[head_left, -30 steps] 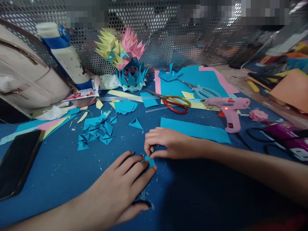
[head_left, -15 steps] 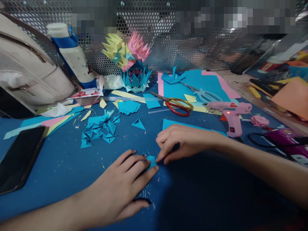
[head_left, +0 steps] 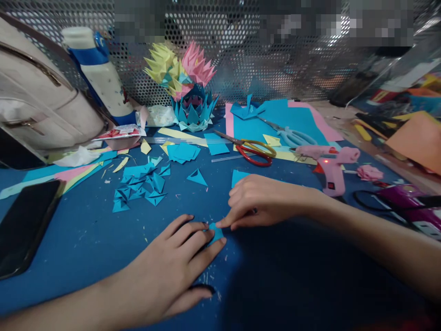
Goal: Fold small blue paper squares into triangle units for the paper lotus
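A small blue piece of folded paper (head_left: 216, 233) lies on the dark blue table in front of me. My left hand (head_left: 175, 262) is open, its fingers spread flat, with fingertips holding the paper down. The index fingertip of my right hand (head_left: 257, 202) presses the paper's upper edge, while its other fingers are curled in and closed. Beyond my left hand sits a loose pile of folded blue paper triangles (head_left: 141, 181). One more blue triangle (head_left: 197, 177) lies apart to its right. Part of the small paper is hidden under my fingers.
Red-and-yellow-handled scissors (head_left: 257, 151), blue scissors (head_left: 292, 135) and a lit pink glue gun (head_left: 334, 168) lie ahead. Blue squares (head_left: 184, 152) and a paper flower model (head_left: 193, 108) stand behind. A phone (head_left: 31, 225), bottle (head_left: 103, 78) and bag (head_left: 44, 92) occupy the left.
My right index finger has moved slightly left and up, from the right side of the small paper onto its upper edge. My left hand stays in place.
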`<state>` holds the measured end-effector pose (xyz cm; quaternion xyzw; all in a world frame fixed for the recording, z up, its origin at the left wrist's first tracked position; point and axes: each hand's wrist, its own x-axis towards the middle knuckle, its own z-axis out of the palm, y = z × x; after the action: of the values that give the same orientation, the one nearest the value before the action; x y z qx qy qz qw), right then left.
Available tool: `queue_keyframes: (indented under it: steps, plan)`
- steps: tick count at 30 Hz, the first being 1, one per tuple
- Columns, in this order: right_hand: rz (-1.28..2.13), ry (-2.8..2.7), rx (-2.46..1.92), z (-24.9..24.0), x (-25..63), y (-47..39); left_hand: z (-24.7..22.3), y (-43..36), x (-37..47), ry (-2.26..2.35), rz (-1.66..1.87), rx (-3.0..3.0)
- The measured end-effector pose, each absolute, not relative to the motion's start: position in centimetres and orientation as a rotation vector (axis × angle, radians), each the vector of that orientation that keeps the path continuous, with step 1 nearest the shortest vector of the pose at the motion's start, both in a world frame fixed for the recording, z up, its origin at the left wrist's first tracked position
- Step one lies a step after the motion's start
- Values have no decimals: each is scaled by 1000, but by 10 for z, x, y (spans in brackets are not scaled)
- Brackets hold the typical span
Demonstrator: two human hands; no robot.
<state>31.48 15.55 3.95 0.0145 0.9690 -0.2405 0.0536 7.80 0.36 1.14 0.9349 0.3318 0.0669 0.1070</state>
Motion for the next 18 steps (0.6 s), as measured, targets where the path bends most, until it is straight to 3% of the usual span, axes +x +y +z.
queue_keyframes:
  steps: [12, 18]
  plan:
    - [242, 3310, -442, 36, 306, 130, 8, 9, 75, 910, 366, 2845]
    - [354, 3259, -498, 34, 308, 127, 6, 8, 75, 885, 449, 2856]
